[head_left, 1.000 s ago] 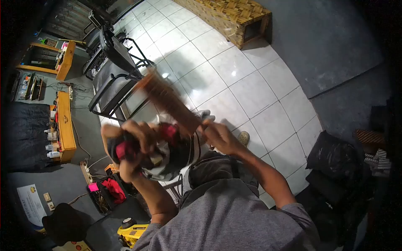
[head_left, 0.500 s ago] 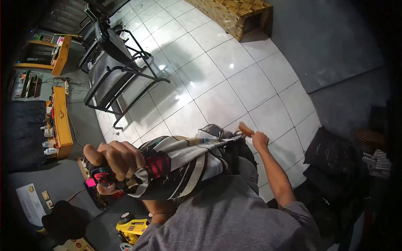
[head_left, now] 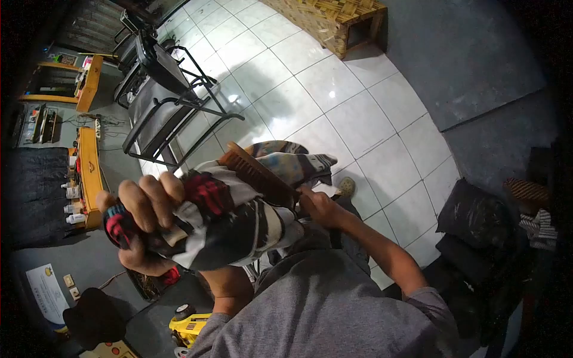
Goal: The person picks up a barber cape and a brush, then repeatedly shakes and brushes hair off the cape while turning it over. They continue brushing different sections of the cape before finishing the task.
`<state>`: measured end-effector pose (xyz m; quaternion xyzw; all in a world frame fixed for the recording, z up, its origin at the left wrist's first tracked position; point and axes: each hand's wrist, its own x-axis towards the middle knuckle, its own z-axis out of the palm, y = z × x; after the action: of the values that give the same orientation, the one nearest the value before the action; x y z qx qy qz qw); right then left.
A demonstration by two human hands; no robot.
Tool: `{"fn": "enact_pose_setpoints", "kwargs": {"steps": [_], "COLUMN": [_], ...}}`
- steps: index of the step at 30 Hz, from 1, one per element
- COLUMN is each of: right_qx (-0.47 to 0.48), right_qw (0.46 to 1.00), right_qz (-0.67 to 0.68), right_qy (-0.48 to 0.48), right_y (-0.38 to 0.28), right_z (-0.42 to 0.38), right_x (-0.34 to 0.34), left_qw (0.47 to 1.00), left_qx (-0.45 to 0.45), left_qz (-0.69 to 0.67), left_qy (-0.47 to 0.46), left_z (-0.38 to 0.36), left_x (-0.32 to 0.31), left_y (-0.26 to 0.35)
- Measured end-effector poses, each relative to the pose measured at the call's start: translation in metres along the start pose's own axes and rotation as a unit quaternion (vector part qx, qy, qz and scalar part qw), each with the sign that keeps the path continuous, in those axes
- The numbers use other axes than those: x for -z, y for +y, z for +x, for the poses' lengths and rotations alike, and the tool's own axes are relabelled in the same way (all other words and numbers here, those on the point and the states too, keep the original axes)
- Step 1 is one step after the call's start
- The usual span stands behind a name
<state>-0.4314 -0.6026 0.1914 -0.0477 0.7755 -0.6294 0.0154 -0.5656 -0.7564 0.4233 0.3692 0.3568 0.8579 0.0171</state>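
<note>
Clock read with the picture's centre as dial hub. Left hand [head_left: 146,209], between 8 and 9 o'clock: fingers curled round one bunched end of the patterned cloth [head_left: 227,235]. Cloth spans from that fist to just past the hub; its loose end spreads toward 2 o'clock of the brush. Right hand [head_left: 322,209], at 4 o'clock: closed on the handle of the brush [head_left: 259,174], whose head points to 10 o'clock and overlaps the cloth. Bristle contact cannot be confirmed from this angle. Black-framed chair [head_left: 173,101] at 10 o'clock, well apart.

Notes on brushing technique (judgement): firm left grip gives an anchor; cloth near it looks bunched, so tension matters. Best strokes probably run away from the fist, bristles flat, pressure light, so folds neither snag nor ride up.
</note>
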Motion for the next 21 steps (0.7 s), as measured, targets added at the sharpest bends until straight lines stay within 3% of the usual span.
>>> {"fn": "enact_pose_setpoints", "kwargs": {"steps": [1,2,3,4,5,6,8,10,12,13,14,15,16,17,18,20,21], "right_qx": [0.037,-0.188,-0.257,-0.304,-0.348,-0.391,-0.431,-0.479,-0.385,-0.435,-0.468,-0.427,-0.384,-0.18,0.05,0.166,0.165], "right_qw": [0.998,0.98,0.962,0.941,0.913,0.878,0.86,0.833,0.882,0.882,0.848,0.854,0.857,0.883,0.963,0.96,0.96], "right_qz": [-0.052,-0.027,-0.074,-0.137,-0.201,-0.262,-0.27,-0.276,-0.231,-0.044,0.145,0.19,0.234,0.35,0.165,-0.102,-0.102], "right_qy": [-0.022,-0.056,-0.061,-0.062,-0.074,-0.086,-0.029,0.025,0.144,0.177,0.203,0.227,0.25,0.256,0.207,0.201,0.202], "right_y": [0.039,0.066,0.088,0.132,0.178,0.204,0.192,0.194,0.227,0.191,0.126,0.075,0.044,0.041,0.059,0.055,0.047], "right_z": [0.001,0.002,-0.004,-0.019,-0.039,-0.051,-0.055,-0.058,-0.045,-0.027,-0.004,0.009,0.021,0.03,0.035,0.033,0.034], "right_x": [-0.008,-0.009,-0.004,-0.005,-0.004,-0.003,0.005,0.007,0.005,0.015,0.025,0.028,0.024,0.015,0.002,-0.025,-0.026], "left_qw": [0.998,0.999,0.997,0.996,0.988,0.984,0.981,0.978,0.98,0.98,0.985,0.99,0.975,0.984,0.983,0.971,0.972], "left_qx": [-0.034,0.022,0.076,0.031,0.043,0.055,0.12,0.107,0.07,0.07,0.056,0.042,-0.019,-0.022,-0.015,-0.034,-0.033], "left_qz": [-0.035,-0.025,-0.014,-0.041,-0.039,-0.042,-0.004,0.004,0.043,0.043,0.026,0.008,0.107,0.102,0.096,0.137,0.135], "left_qy": [0.03,0.029,0.028,0.066,0.144,0.163,0.152,0.178,0.181,0.182,0.158,0.134,0.193,0.141,0.158,0.192,0.191], "left_z": [0.006,0.009,0.013,0.017,0.015,0.015,0.012,0.004,-0.003,-0.004,-0.004,-0.003,-0.003,-0.001,0.0,0.001,0.002], "left_x": [-0.013,-0.007,0.003,0.017,0.021,0.025,0.041,0.05,0.053,0.056,0.058,0.059,0.057,0.057,0.058,0.048,0.047], "left_y": [-0.004,0.002,0.012,0.019,0.029,0.033,0.043,0.038,0.024,0.02,0.016,0.012,0.005,0.0,-0.003,-0.013,-0.013]}}
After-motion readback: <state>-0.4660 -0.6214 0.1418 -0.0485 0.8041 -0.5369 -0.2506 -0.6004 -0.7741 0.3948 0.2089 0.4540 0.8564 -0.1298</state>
